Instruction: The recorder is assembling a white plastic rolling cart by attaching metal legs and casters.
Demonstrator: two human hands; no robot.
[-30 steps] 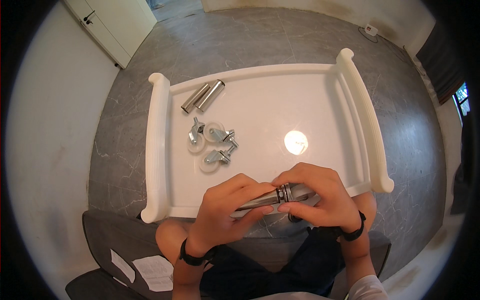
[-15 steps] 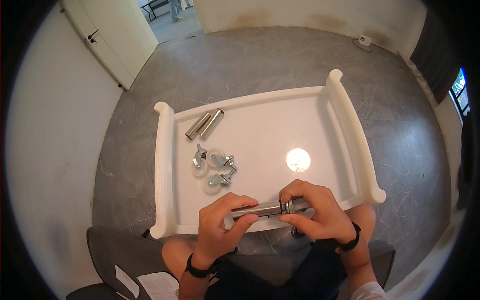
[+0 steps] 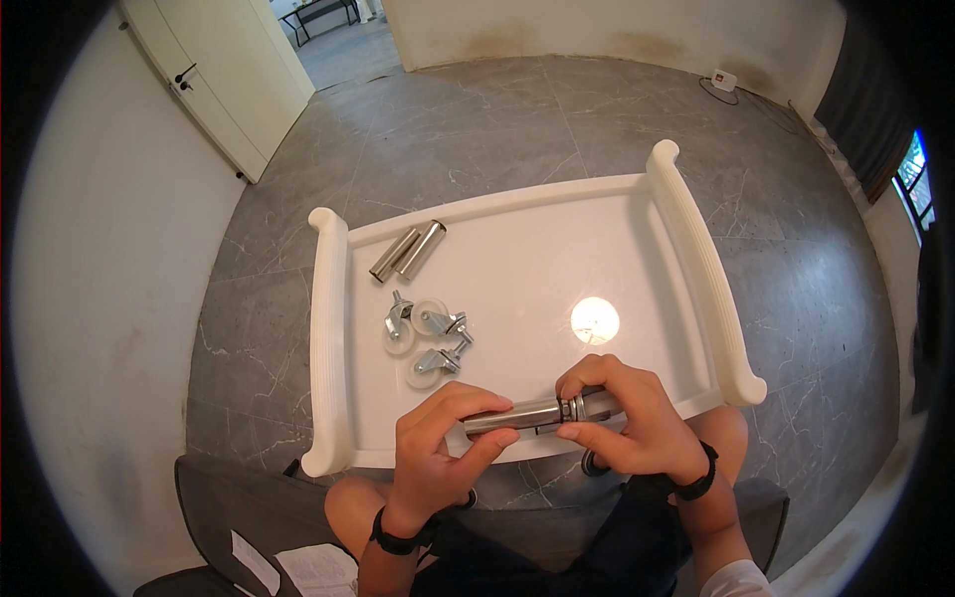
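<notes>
Over the near edge of a white tray-like board (image 3: pixel 517 259), my two hands meet on one metal assembly. My left hand (image 3: pixel 438 433) pinches a shiny metal tube (image 3: pixel 532 415) between thumb and fingers. At the tube's right end, my right hand (image 3: pixel 637 413) grips a caster (image 3: pixel 594 405), its metal collar against the tube and its wheel partly hidden by my fingers. Three more casters (image 3: pixel 426 323) with clear wheels and threaded stems lie on the board's left part. Behind them rest two metal tubes (image 3: pixel 420 251), side by side.
Scrolled, ribbed end rails (image 3: pixel 701 269) rise at the board's left and right. I sit on a dark grey seat (image 3: pixel 229 497) with paper sheets (image 3: pixel 316 569) on it. A white door (image 3: pixel 214 75) stands far left, and a small white box (image 3: pixel 724 80) with a cable lies far right.
My hands and the tube with the caster keep nearly the same place. The view has shifted slightly. A person's legs in the far doorway have gone from view.
</notes>
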